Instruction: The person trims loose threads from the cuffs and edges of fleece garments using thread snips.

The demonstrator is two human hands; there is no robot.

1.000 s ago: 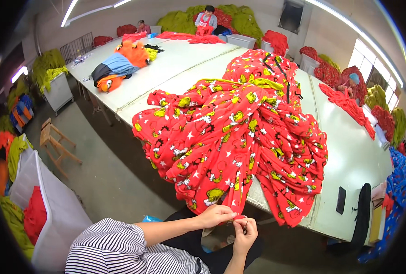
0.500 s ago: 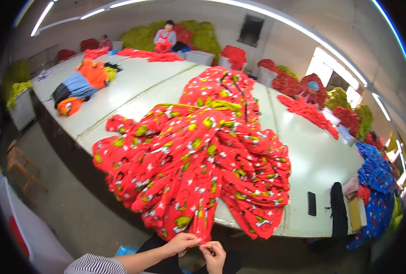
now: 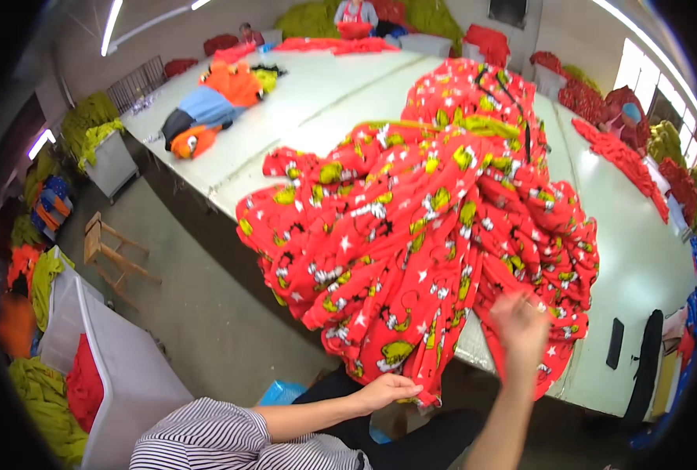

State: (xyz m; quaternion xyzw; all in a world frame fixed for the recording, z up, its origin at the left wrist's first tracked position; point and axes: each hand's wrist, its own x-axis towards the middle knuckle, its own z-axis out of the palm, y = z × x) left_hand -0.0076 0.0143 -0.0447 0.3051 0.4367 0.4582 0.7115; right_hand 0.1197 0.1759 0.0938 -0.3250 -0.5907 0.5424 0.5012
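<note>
One hold remains: the left hand [image 3: 383,394] pinches the red cloth [image 3: 399,313] by its edge — the right hand [image 3: 521,323] is now away, grip too blurred to tell.

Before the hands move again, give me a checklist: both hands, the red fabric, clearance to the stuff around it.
1. Left hand on the fabric: ok, fingertips pinched at the lower edge of the red printed garment.
2. Right hand grip: cannot tell, it is blurred and in front of the garment's right part; contact is unclear.
3. Garment wholly on the table: not ok, its lower part hangs over the near edge.
4. Garment lying flat: not ok, bunched in many folds.
5. Phone clear of the garment: ok, bare tabletop between them.
6. Orange-and-blue garment clear: ok, lies apart, farther back on the left.
</note>
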